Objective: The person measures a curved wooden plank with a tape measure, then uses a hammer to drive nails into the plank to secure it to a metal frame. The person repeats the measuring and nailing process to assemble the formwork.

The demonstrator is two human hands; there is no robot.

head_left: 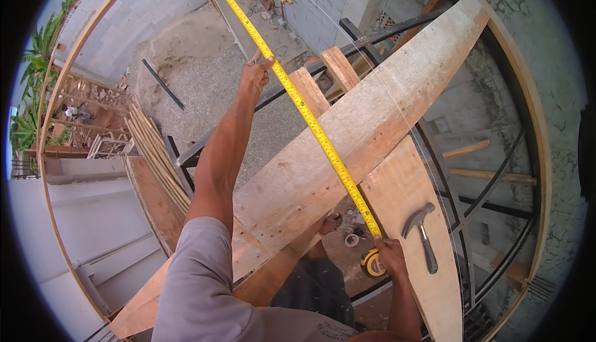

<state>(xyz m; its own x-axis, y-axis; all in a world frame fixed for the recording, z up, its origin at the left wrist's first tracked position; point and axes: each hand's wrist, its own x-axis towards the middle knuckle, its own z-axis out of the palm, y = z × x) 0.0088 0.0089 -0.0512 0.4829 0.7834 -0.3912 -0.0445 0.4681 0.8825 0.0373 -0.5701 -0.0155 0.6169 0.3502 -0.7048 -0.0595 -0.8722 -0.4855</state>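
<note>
A yellow tape measure blade [323, 138] stretches diagonally from the upper left down across a wide, pale wooden plank [379, 103]. My left hand [254, 76], arm reaching far forward, pinches the blade's edge beyond the plank. Past that hand, the blade runs on out of the top of the view. My right hand [392, 256] grips the tape by its yellow and black case [373, 263], close to where the blade comes out. A claw hammer [424, 236] with a dark handle lies on a second board [397, 183], just right of my right hand.
Black metal bars [391, 31] cross beneath and behind the planks. A thin string [388, 87] passes over the plank. Bamboo poles [155, 155] lean at the left. Far below are a gravel floor [198, 75] and a small round container [352, 240]. A grey block wall [316, 19] rises beyond.
</note>
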